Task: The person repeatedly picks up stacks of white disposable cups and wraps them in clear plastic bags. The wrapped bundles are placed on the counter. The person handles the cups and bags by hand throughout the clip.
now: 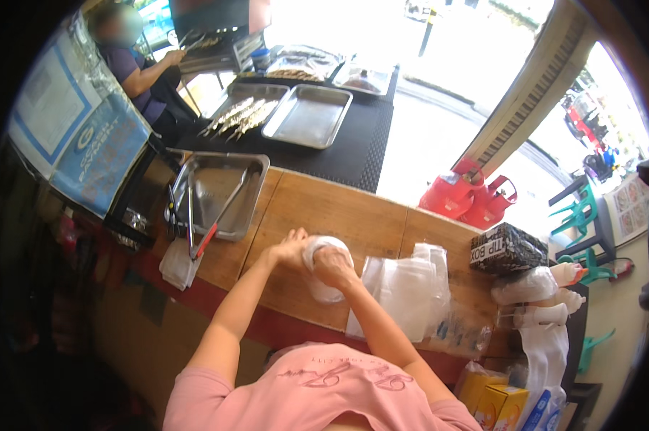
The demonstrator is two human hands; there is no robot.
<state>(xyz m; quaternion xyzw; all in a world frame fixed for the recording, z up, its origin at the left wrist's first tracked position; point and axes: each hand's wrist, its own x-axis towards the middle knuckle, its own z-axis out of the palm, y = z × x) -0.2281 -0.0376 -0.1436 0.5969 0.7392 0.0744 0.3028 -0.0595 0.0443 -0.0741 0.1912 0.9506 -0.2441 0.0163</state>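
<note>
A white translucent plastic bag [324, 293] is bunched up on the wooden counter in front of me, its rolled rim forming a ring. My left hand [291, 249] grips the bag's left side. Over the ring, my right hand [332, 265] reaches down into the opening, and its fingertips are hidden there. What the bag contains cannot be made out. Just right of my right hand lies a stack of clear plastic bags [400, 291], spread flat. Left of my hands, red-handled metal tongs [204, 241] and a second pair of tongs [190, 213] lean in a steel tray [227, 167].
Scissors [172, 213] rest at the tray's left side, above folded white tissues [178, 264]. A black tip box [508, 249] and squeeze bottles [568, 273] stand right. Beyond are skewers [246, 116], an empty tray [309, 116], red gas cylinders [448, 195] and a person [141, 75] at a grill.
</note>
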